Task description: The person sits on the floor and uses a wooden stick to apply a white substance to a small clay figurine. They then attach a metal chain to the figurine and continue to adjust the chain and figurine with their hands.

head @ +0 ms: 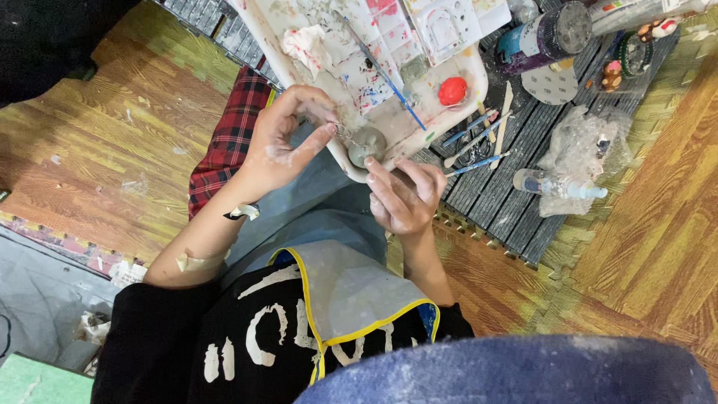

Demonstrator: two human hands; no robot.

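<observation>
Nearest the camera, a blue-grey rounded surface fills the lower edge, and above it sits a pale apron (351,295) with yellow trim over a black printed top. Beyond it, the left hand (280,146) pinches a thin metal chain (345,135) between thumb and forefinger, its fingers (318,138) closed on the links. That chain runs to a small grey-green round figurine (366,144), which rests at the near rim of a white paint-smeared tray (479,82). The right hand (404,196) comes up from below, its fingertips touching the figurine's underside; whether they grip it or only steady it, I cannot tell. This piece looks light, hard and probably brittle, possibly with wet paint, so its body is best cradled from beneath while the chain, limp and slippery, is taken close to its anchor. On the tray lie a blue paintbrush (389,78), a red blob (452,90) and a crumpled tissue (305,45). More brushes (479,138) lie on the dark slatted mat (508,202) beside a small clear bottle (557,185)
</observation>
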